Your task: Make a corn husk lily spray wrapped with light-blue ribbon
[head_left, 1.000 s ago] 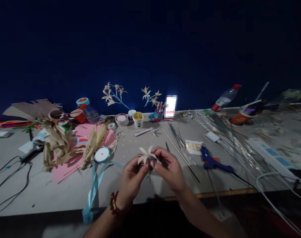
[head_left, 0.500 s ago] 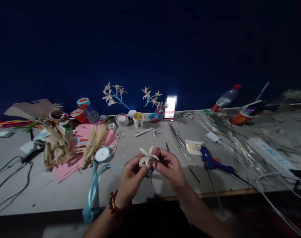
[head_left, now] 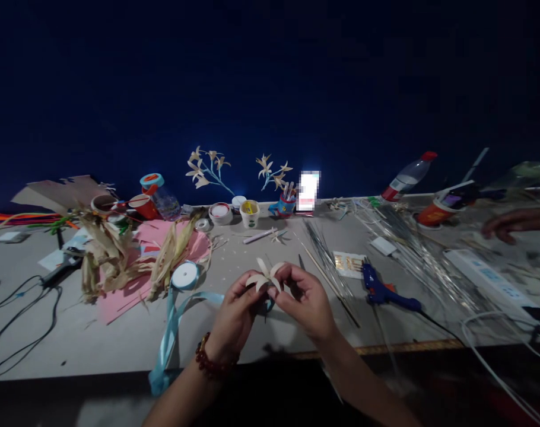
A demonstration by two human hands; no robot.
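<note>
A pale husk flower (head_left: 265,276) with narrow petals is held up between my two hands over the front of the table. My left hand (head_left: 240,308) pinches it at the base from the left, a bead bracelet on that wrist. From the right, my right hand (head_left: 304,299) grips the same flower near its petals and base. A bit of blue ribbon shows below the bloom, the rest hidden by fingers. Blue ribbon (head_left: 170,332) runs from a white spool (head_left: 185,275) toward my left hand and hangs over the table edge.
Dried husks (head_left: 105,255) and pink paper (head_left: 118,299) lie left. A blue glue gun (head_left: 386,290), wires (head_left: 326,255) and a power strip (head_left: 483,279) are at right. Flower branches (head_left: 212,169) stand behind. Another person's hand (head_left: 519,224) reaches in at far right.
The flower has tilted and shifted slightly left between my fingers. Another person's hand has come into view at the far right. The view has shifted a little.
</note>
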